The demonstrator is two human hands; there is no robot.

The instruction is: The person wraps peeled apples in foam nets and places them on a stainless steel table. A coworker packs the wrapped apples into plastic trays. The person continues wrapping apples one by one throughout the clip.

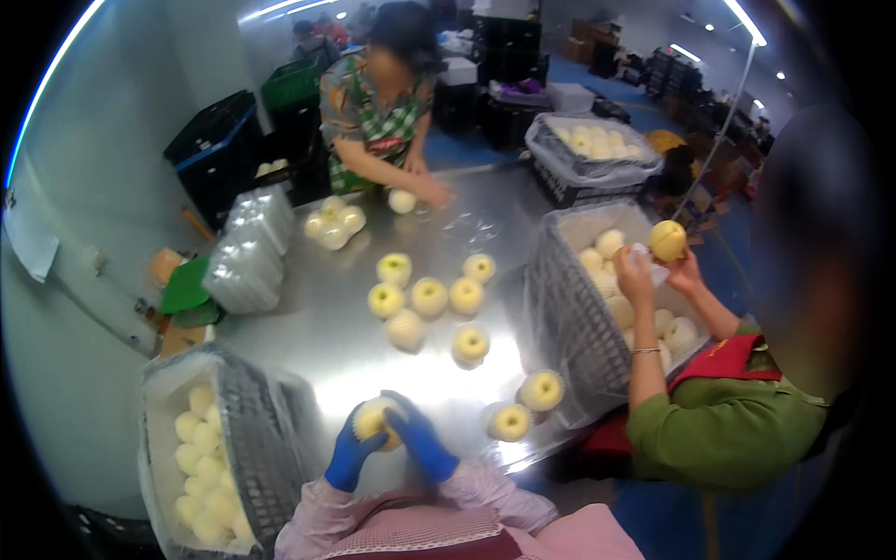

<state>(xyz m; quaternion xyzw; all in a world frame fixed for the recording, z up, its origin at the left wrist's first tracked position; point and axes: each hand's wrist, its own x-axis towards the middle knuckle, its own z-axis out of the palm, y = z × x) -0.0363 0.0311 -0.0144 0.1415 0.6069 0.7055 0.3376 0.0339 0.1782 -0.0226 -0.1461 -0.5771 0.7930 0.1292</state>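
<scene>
Both my hands wear blue gloves and hold one pale yellow fruit [378, 418] in a foam net, near the front edge of the steel table [280, 346]. My left hand [353, 444] grips it from the left, and my right hand [420, 434] from the right. Beyond them, several netted fruits [429, 297] stand in a loose group. Two more, one a netted fruit [509, 423], sit to the right near the table's edge. A clear plastic tray holding fruits [334, 222] lies at the far left of the table.
A lined crate [262, 420] of netted fruit stands left; another crate [574, 336] stands right, where a co-worker [728, 420] holds a fruit. Stacked clear trays [245, 269] are at back left. Another co-worker [381, 119] reaches over the far edge. A fruit-filled crate [595, 168] stands back right.
</scene>
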